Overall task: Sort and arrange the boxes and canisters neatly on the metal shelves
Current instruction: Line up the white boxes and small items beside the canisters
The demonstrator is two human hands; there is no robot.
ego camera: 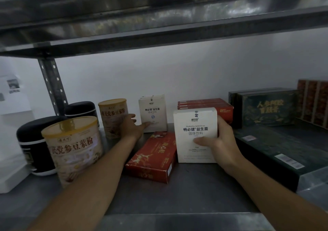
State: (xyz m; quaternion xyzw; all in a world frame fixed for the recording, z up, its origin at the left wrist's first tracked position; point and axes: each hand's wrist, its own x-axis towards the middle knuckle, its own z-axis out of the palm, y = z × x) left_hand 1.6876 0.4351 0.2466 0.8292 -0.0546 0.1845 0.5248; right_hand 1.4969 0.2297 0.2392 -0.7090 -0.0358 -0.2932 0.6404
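Your right hand (221, 145) grips the near white box (195, 134) upright, with the thumb pressed on its front and the fingers curled round its right edge. Your left hand (129, 126) reaches to the far white box (152, 113), fingers straight and slightly apart, their tips touching its lower front. That box stands at the back of the shelf (177, 195), just beside the far gold canister (113, 117). The red box (152, 156) lies flat between your arms. The near gold canister (72, 147) and the black canisters (35, 145) stand on the left, and the green boxes (266, 108) are on the right.
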